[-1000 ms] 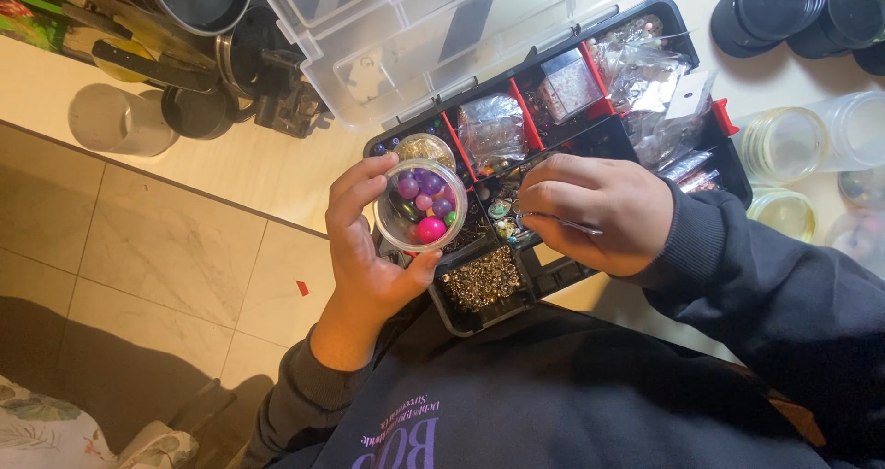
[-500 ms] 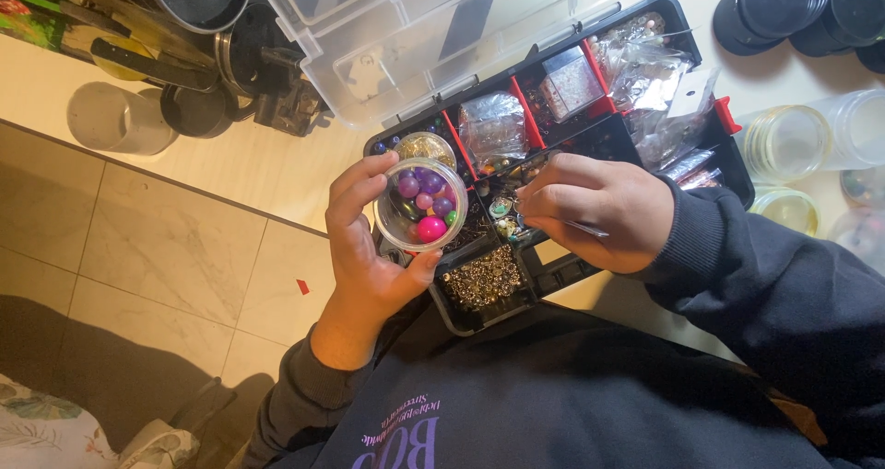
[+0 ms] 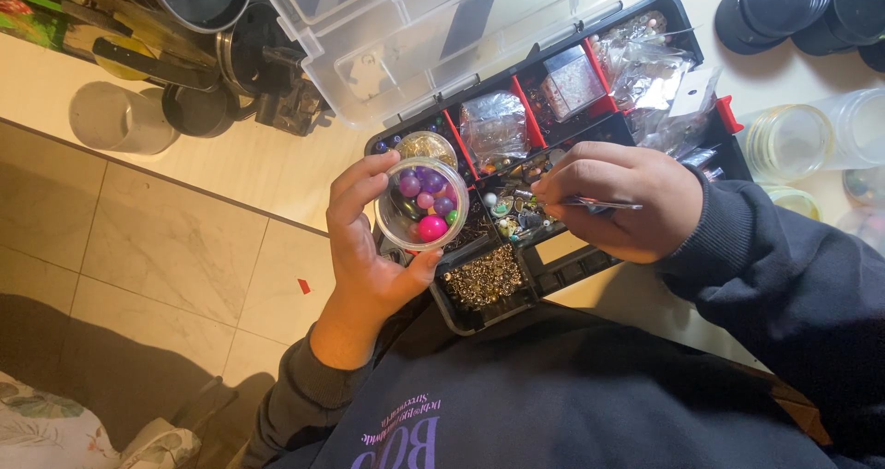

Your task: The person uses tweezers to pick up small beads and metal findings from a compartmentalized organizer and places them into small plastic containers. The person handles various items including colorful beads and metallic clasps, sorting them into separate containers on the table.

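My left hand (image 3: pixel 364 248) holds a small clear round container (image 3: pixel 421 204) filled with purple, pink and green beads, just above the left side of a black organizer box (image 3: pixel 590 266). My right hand (image 3: pixel 618 197) hovers over the box's middle compartments, fingers pinched on thin metal tweezers (image 3: pixel 604 205). The box has red dividers and holds small clear bags (image 3: pixel 650 73), gold-coloured findings (image 3: pixel 484 280) and loose beads. Its clear lid (image 3: pixel 415 36) stands open behind.
Clear jars (image 3: pixel 793 142) and black round lids (image 3: pixel 765 8) sit on the light tabletop at right. Dark pots and a grey cup (image 3: pixel 120 119) stand at the upper left. Tiled floor (image 3: pixel 138 257) lies below the table edge, with a patterned cloth (image 3: pixel 46 427) at the bottom left.
My right hand has shifted slightly over the box's compartments. The left hand still holds the bead container in the same place.
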